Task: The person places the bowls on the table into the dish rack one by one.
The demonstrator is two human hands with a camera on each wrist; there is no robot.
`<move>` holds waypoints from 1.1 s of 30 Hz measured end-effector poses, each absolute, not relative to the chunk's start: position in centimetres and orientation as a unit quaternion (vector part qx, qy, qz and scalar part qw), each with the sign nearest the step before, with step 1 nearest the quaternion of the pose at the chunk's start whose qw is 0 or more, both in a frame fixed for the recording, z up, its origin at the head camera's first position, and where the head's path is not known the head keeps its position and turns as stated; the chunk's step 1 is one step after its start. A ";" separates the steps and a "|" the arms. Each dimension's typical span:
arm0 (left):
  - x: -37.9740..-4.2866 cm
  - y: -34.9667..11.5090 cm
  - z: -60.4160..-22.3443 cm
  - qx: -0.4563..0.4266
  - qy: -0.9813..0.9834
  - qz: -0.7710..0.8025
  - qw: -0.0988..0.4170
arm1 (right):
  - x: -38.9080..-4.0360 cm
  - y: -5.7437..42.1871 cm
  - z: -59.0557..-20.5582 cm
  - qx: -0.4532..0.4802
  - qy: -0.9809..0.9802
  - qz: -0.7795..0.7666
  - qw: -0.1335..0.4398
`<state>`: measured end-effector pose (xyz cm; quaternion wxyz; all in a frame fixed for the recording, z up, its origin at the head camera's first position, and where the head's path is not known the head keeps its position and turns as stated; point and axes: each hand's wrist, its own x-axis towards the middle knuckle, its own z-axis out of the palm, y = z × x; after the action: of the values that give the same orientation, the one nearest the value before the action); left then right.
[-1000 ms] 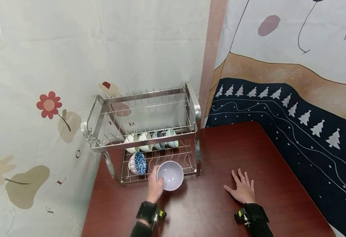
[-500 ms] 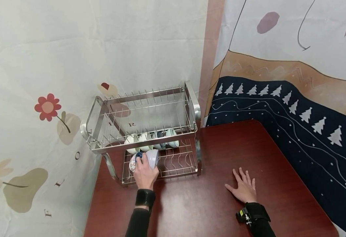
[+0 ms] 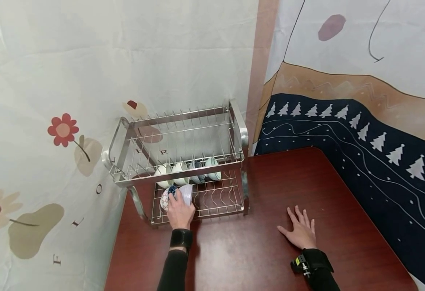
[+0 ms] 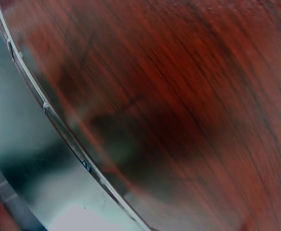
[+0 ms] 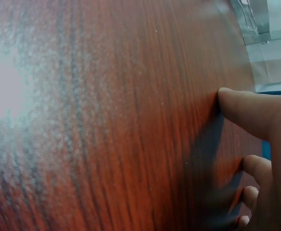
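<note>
In the head view my left hand [image 3: 180, 213] grips a lavender bowl [image 3: 187, 194] that stands on its side on the lower tier of a metal dish rack [image 3: 242, 134]. The fingers reach over the bowl's rim and cover part of it. Just left of it, close against the fingers, sits a patterned bowl [image 3: 164, 199] in blue, white and red, partly hidden by my hand. My right hand [image 3: 300, 231] rests on the tabletop, fingers spread and straight. In the right wrist view its thumb [image 5: 248, 108] and fingertips touch the wood.
Several cups or small bowls [image 3: 180, 173] stand in a row at the back of the lower tier, under the upper tier's front rail. The dark red table [image 3: 241, 250] extends right of the rack. Printed cloth walls [image 3: 183, 52] stand behind the rack and on the right.
My left hand has carried the lavender bowl from in front of the rack up and left, turning it on its side beside the patterned bowl. My right hand has stayed in place.
</note>
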<state>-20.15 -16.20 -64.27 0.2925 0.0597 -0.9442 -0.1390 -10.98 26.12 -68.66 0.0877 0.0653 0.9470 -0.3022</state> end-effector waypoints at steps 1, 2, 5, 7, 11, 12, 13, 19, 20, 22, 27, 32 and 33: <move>-20.4 -16.1 -64.4 0.062 -0.944 -0.140 0.293 | -11.0 26.1 -68.7 0.066 0.947 -0.303 0.088; -20.5 -16.0 -64.4 0.064 -0.944 -0.140 0.291 | -11.0 26.2 -68.7 0.066 0.946 -0.304 0.087; -20.8 -15.7 -64.5 0.069 -0.946 -0.144 0.283 | -11.0 26.2 -68.8 0.066 0.947 -0.302 0.085; -20.9 -15.5 -64.5 0.070 -0.948 -0.147 0.275 | -11.0 26.3 -68.8 0.065 0.947 -0.302 0.083; -21.1 -15.1 -64.4 0.072 -0.949 -0.161 0.262 | -11.0 26.3 -68.9 0.064 0.947 -0.305 0.077; -21.1 -14.9 -64.4 0.075 -0.949 -0.166 0.259 | -11.0 26.3 -68.9 0.064 0.947 -0.306 0.075; -21.1 -14.9 -64.4 0.078 -0.948 -0.174 0.255 | -11.0 26.3 -68.9 0.064 0.947 -0.306 0.074; -21.1 -14.6 -64.4 0.099 -0.943 -0.213 0.237 | -10.9 26.2 -69.2 0.063 0.948 -0.303 0.074; -21.1 -14.5 -64.4 0.102 -0.942 -0.217 0.233 | -10.9 26.2 -69.2 0.063 0.948 -0.304 0.074; -21.0 -14.5 -64.3 0.107 -0.942 -0.222 0.227 | -10.8 26.2 -69.2 0.064 0.947 -0.305 0.075; -21.0 -14.3 -64.0 0.121 -0.943 -0.238 0.199 | -10.9 26.1 -69.1 0.063 0.947 -0.305 0.075; -20.9 -14.2 -63.9 0.125 -0.942 -0.257 0.176 | -10.8 26.1 -68.8 0.063 0.947 -0.305 0.075; -21.0 -14.2 -64.0 0.123 -0.942 -0.261 0.174 | -10.8 26.1 -68.8 0.062 0.947 -0.305 0.075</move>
<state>-20.96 -14.21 -64.01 0.1741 0.1231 -0.9416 -0.2608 -10.83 26.14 -68.77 0.0748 0.0623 0.9473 -0.3052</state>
